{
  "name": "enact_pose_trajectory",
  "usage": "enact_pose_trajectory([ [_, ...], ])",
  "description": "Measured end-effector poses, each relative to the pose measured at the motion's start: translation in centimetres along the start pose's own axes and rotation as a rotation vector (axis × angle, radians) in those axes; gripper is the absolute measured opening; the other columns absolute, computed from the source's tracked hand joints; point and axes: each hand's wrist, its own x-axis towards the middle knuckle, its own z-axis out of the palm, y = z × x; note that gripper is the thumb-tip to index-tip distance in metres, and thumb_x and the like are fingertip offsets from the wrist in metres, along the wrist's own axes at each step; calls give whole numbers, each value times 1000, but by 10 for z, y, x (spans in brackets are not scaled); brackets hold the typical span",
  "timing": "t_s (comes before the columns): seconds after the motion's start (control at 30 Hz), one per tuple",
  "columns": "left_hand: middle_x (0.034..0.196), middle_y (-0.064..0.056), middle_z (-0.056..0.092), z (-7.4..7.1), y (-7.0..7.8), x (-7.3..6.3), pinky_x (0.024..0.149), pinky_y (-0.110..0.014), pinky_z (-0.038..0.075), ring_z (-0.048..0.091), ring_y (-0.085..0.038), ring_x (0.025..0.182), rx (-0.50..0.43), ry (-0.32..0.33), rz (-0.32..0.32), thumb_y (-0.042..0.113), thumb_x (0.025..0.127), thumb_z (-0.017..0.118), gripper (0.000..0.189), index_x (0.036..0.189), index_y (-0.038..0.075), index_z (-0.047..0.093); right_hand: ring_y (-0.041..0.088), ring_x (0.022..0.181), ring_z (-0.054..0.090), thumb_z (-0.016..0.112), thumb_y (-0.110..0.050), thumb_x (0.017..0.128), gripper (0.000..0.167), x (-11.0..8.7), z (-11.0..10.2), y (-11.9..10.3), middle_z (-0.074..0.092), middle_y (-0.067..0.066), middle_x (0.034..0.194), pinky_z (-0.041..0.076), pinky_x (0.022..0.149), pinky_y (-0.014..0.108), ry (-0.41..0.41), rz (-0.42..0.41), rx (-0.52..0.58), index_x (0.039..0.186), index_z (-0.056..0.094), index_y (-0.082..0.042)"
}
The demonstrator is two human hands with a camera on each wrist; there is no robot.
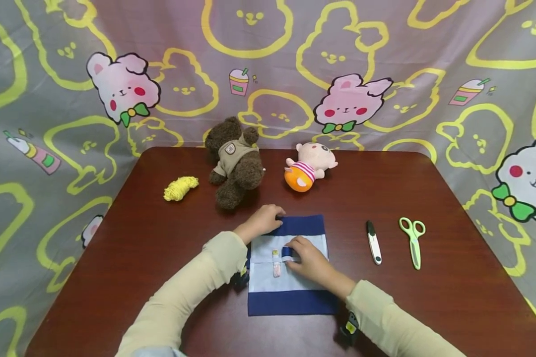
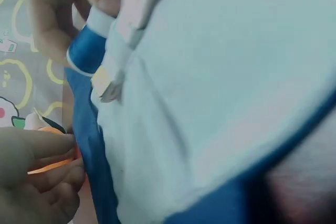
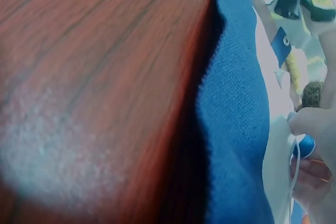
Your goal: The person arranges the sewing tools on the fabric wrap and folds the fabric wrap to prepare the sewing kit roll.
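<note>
A cloth panel (image 1: 290, 301) with a pale blue middle and navy bands at top and bottom lies flat on the table. My right hand (image 1: 311, 263) pinches a spool of blue thread (image 1: 287, 252) with white rims, just over the pale part; a thin white strand shows beside it in the right wrist view. Left of the spool, a small narrow item (image 1: 276, 269), yellow at one end and pinkish at the other, sits under a whitish strap. My left hand (image 1: 261, 222) touches the panel's top left edge, its fingers loosely bent.
Behind the panel lie a brown teddy bear (image 1: 234, 161), a pink doll (image 1: 314, 157) in orange, and a yellow yarn bundle (image 1: 180, 188). A white and black craft knife (image 1: 373, 245) and green scissors (image 1: 414, 245) lie to the right on the brown table (image 1: 446, 297).
</note>
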Motion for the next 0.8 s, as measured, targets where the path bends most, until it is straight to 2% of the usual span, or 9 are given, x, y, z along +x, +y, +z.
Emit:
enact_pose_trajectory([
  [0.17, 103, -7, 63, -4, 3, 13, 81, -30, 46, 57, -18, 94, -1, -77, -41, 14, 84, 62, 25, 108, 6, 64, 20, 87, 54, 74, -9, 68, 31, 1, 1, -1, 56, 7, 91, 45, 79, 34, -7, 22, -17, 95, 61, 0],
  [0.33, 97, -5, 64, -5, 7, 18, 82, -31, 45, 57, -18, 91, 7, -99, -76, 17, 82, 65, 20, 99, 6, 68, 21, 85, 54, 74, -9, 68, 30, 0, 1, -1, 56, 8, 90, 45, 77, 35, 10, 15, -16, 93, 61, 1],
  [0.53, 74, -2, 60, -6, 8, 19, 58, -24, 46, 57, -13, 60, -33, -118, -111, 16, 82, 66, 10, 87, 8, 67, 20, 84, 53, 72, -10, 70, 32, -2, -1, -2, 56, 7, 89, 45, 75, 34, 58, -62, 5, 96, 56, 0],
  [0.63, 68, -2, 58, -4, 7, 20, 49, -22, 45, 55, -13, 52, -75, -124, -123, 15, 82, 65, 10, 87, 7, 66, 20, 84, 53, 74, -12, 69, 34, -2, -1, -3, 56, 5, 88, 45, 76, 34, 43, -27, 1, 96, 56, -3],
  [0.8, 63, -3, 57, -2, 6, 19, 47, -23, 44, 54, -14, 49, -60, -118, -126, 16, 83, 64, 9, 84, 7, 64, 17, 84, 53, 75, -14, 68, 33, 1, 0, -4, 57, 3, 88, 45, 76, 33, -25, 44, -39, 95, 58, -6],
])
